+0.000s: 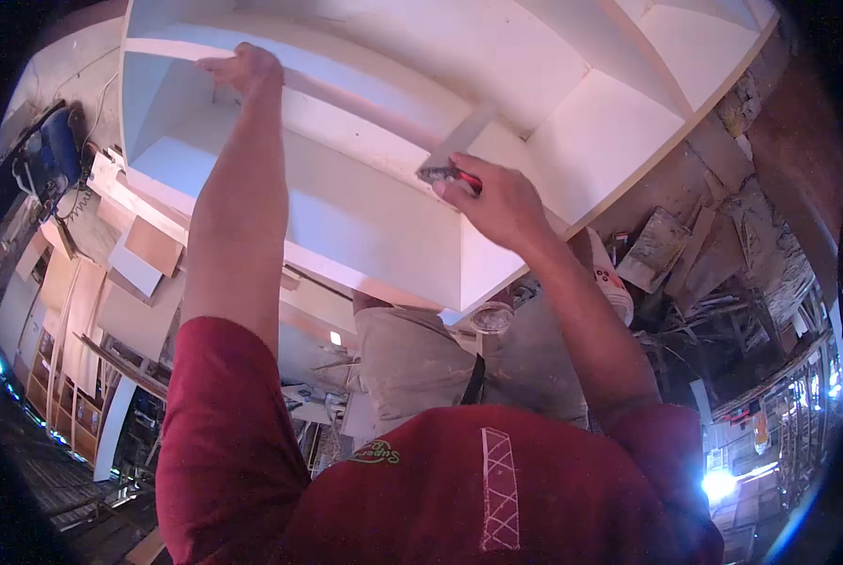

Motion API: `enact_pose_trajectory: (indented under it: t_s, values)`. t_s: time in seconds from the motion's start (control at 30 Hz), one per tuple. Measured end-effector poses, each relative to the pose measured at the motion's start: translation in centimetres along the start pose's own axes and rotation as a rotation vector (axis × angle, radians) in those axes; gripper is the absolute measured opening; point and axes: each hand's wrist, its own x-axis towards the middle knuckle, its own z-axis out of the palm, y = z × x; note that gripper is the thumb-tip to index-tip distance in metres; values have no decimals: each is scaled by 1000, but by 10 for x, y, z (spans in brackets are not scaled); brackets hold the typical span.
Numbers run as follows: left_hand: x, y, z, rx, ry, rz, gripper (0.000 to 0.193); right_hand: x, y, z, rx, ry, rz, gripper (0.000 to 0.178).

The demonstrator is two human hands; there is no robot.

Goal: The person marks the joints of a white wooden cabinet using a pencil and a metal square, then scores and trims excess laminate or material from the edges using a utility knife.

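I see my right hand [497, 202] closed around the red handle of a putty knife [456, 151], fingers wrapped and thumb on top, with the flat grey blade lying against the inner white panel of the white cabinet [365, 217]. The blade points up and away from me, touching the surface just beside an inner divider. My left hand [244, 68] reaches far up to the cabinet's upper left compartment, fingers curled over the edge of a shelf board and pressing on it; I cannot tell whether it grips anything else. The cabinet has several open compartments and lies tilted in front of me. Below it I see my grey trousers [421, 363] and red shirt [459, 490]. A blue machine [49, 155] stands at the far left, with loose wooden boards [148, 254] near it and rubble [713, 254] on the right.
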Motion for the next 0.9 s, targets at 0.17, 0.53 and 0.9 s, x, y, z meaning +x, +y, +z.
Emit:
enact_pose_trajectory:
  t_s: [0.17,0.53,0.9]
  values:
    - [-55,49,-34,-303,-23,-80,88,5,-14,-17,-53,-73,147,62]
    - [-34,42,-28,-175,50,-50,89,42,-30,-5,-1,-65,211,56]
    - [-45,54,-30,-161,46,-98,87,61,-37,13,60,-38,258,48]
